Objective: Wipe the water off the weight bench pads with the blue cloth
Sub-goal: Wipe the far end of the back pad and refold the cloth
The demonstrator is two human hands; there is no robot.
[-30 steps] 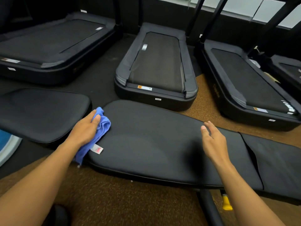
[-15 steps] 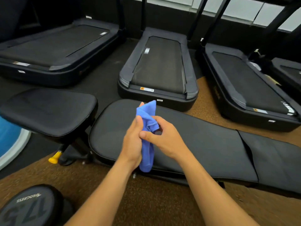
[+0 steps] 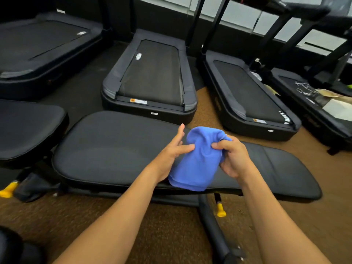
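Observation:
The blue cloth [image 3: 198, 161] hangs bunched between my two hands, held above the long black back pad [image 3: 114, 149] of the weight bench. My right hand [image 3: 234, 159] grips the cloth's upper right part with curled fingers. My left hand [image 3: 173, 149] touches the cloth's left side with its thumb, and its fingers are mostly straight. The separate black seat pad [image 3: 28, 128] lies at the left. No water drops show plainly on either pad.
Three black treadmills [image 3: 152, 77] stand behind the bench, with a fourth [image 3: 314, 103] at the right carrying papers. Yellow adjustment knobs [image 3: 221, 210] poke out under the bench. Brown carpet [image 3: 171, 235] covers the floor near me. A dark weight plate [image 3: 9, 246] sits at the bottom left.
The cloth left the pad's left end and came up between both hands. It has spread wider since half a second ago, and my hands have shifted right along the back pad.

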